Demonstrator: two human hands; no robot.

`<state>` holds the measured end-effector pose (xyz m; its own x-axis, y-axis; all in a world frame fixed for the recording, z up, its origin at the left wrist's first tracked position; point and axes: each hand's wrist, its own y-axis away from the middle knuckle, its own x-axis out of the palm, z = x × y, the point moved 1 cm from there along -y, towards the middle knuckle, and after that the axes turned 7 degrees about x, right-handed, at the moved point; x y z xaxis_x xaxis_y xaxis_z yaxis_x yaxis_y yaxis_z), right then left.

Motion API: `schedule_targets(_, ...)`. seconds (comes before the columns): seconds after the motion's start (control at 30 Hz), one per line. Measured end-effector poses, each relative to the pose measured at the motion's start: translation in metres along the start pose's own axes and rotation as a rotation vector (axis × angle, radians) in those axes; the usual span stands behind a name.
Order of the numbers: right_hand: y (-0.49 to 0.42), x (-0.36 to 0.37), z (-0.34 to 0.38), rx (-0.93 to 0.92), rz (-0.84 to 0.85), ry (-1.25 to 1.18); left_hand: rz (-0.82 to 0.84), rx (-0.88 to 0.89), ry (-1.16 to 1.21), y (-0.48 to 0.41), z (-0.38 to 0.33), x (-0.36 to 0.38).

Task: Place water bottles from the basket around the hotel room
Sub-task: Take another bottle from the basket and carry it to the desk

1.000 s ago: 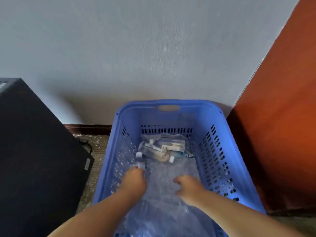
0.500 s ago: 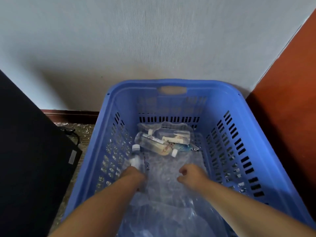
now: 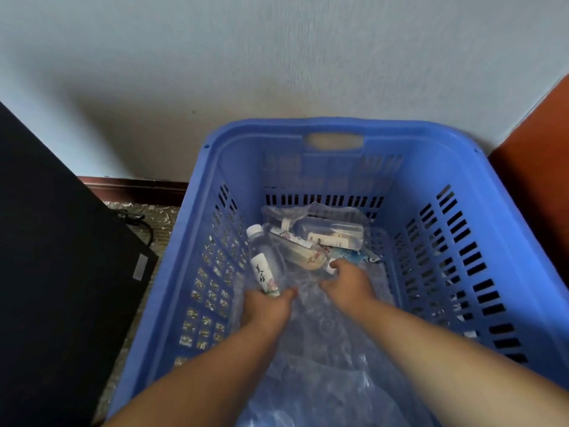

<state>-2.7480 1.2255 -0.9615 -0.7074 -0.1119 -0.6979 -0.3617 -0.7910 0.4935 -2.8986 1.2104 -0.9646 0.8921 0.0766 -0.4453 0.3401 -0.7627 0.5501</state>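
Observation:
A blue plastic basket (image 3: 437, 143) stands on the floor against the wall. My left hand (image 3: 266, 306) grips the lower end of a clear water bottle (image 3: 261, 260) with a white cap and white label, tilted up near the left wall. My right hand (image 3: 348, 285) reaches further in, its fingers curled over the white cap end of a second bottle (image 3: 300, 252) that lies slantwise. A third bottle (image 3: 334, 235) lies behind it inside crumpled clear wrap. Loose clear plastic film (image 3: 323, 359) covers the basket floor under my forearms.
A black cabinet (image 3: 61, 272) stands close on the left, with a dark cable (image 3: 135, 218) on the carpet beside it. A pale wall (image 3: 277, 57) rises behind the basket. An orange-brown panel (image 3: 542, 167) borders the right side.
My left hand has raised its bottle, so the label and cap now show. My right hand moved forward from the film to the second bottle's cap. The view came closer.

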Motion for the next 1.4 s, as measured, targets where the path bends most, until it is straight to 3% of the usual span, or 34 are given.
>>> schedule_targets(0.17, 0.038, -0.020, 0.045, 0.148, 0.467, -0.662, 0.036, 0.297, -0.173, 0.039, -0.037, -0.013)
schedule_targets(0.33, 0.096, -0.097, 0.083, 0.116, 0.480, -0.843, 0.123, 0.422, -0.202, 0.115, -0.100, -0.054)
schedule_targets(0.47, 0.168, -0.195, 0.122, 0.123, 0.566, -0.950, 0.388, 0.409, -0.050, 0.193, -0.162, -0.111)
schedule_targets(0.63, 0.273, -0.300, 0.194, 0.052, 0.718, -1.052, 0.503, 0.485, -0.263, 0.292, -0.248, -0.206)
schedule_targets(0.8, 0.387, -0.400, 0.300, -0.144, 0.904, -0.995, 0.454, 0.596, -0.265, 0.405, -0.352, -0.322)
schedule_targets(0.97, 0.505, -0.456, 0.393, -0.284, 1.010, -0.884, 0.276, 0.646, -0.169, 0.502, -0.405, -0.442)
schedule_targets(1.2, 0.633, -0.454, 0.472, -0.572, 1.183, -0.292, -0.047, 0.669, -0.138, 0.605, -0.390, -0.583)
schedule_targets(1.4, 0.733, -0.385, 0.524, -0.769, 1.351, 0.002, -0.216, 0.589, -0.043, 0.664, -0.320, -0.680)
